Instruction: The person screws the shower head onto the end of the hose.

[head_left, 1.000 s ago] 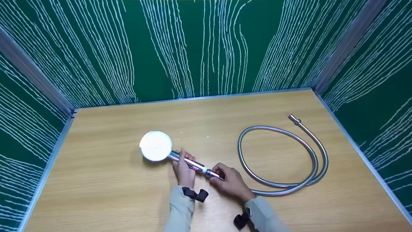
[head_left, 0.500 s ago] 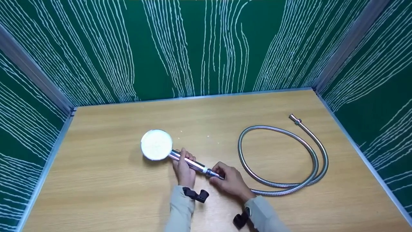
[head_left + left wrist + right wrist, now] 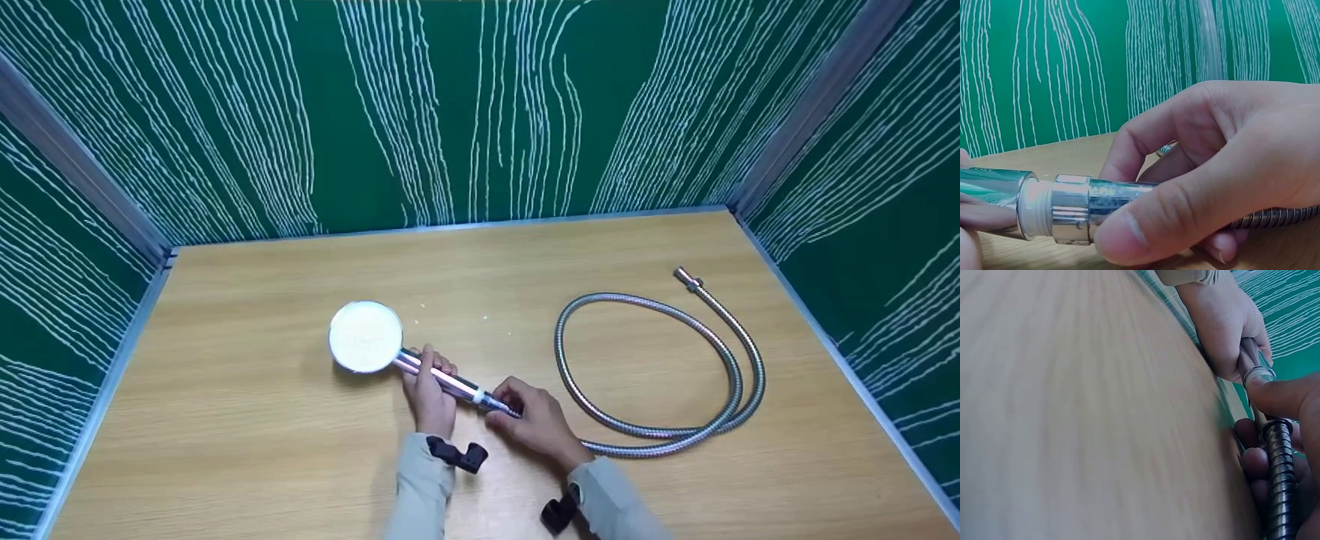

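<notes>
A shower head (image 3: 366,337) with a round white face and a chrome handle lies left of centre in the head view. My left hand (image 3: 432,395) grips its handle, thumb along the top. My right hand (image 3: 541,421) pinches the chrome connector (image 3: 1072,209) of a metal shower hose (image 3: 646,301) between thumb and fingers. In the left wrist view the connector's rim sits at the white threaded end (image 3: 1042,207) of the handle, with part of the thread showing. From behind my right fingers the ribbed hose (image 3: 1282,489) runs out in the right wrist view.
The hose lies in a wide loop on the right of the wooden table (image 3: 247,405), its other metal end fitting (image 3: 688,279) pointing to the back. Small white specks (image 3: 485,317) dot the middle. Green panels (image 3: 360,112) with white lines enclose the back and sides.
Both hands keep their places on the handle and connector. My right thumb and wrist have shifted very slightly to the left; the shower head and hose loop look the same.
</notes>
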A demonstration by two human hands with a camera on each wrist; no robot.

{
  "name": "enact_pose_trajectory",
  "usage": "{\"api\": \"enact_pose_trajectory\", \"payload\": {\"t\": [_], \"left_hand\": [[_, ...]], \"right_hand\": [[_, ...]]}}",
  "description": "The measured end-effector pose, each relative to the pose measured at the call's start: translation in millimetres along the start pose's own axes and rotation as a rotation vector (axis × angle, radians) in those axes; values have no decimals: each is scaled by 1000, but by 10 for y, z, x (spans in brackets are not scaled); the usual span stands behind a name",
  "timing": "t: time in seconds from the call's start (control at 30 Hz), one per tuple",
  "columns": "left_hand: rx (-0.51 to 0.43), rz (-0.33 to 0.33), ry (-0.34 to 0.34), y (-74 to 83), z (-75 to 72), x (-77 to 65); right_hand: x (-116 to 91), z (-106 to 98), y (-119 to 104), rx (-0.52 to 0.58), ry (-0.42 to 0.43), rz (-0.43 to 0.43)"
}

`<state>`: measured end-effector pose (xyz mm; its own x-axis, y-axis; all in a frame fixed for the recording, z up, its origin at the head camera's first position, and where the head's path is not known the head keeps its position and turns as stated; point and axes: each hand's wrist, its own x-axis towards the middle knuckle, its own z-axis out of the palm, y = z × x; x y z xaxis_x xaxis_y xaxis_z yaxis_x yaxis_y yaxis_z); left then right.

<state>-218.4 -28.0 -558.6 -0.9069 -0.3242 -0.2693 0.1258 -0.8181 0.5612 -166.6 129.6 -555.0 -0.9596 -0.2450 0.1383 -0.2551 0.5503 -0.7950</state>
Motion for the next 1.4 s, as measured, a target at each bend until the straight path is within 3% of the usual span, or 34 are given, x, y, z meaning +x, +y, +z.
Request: {"api": "enact_pose_trajectory", "payload": {"t": [0.4, 0.73, 1.17, 1.4], "left_hand": [[-19, -19, 16, -13, 31, 4], [5, 36, -35, -54, 42, -5], [1, 29, -4, -71, 50, -5], [28, 39, -5, -21, 4, 12]], "right_hand": [[6, -15, -5, -26, 11, -15], [2, -22, -39, -84, 45, -37], [17, -28, -30, -64, 28, 27], [16, 40, -53, -67, 39, 21]]}}
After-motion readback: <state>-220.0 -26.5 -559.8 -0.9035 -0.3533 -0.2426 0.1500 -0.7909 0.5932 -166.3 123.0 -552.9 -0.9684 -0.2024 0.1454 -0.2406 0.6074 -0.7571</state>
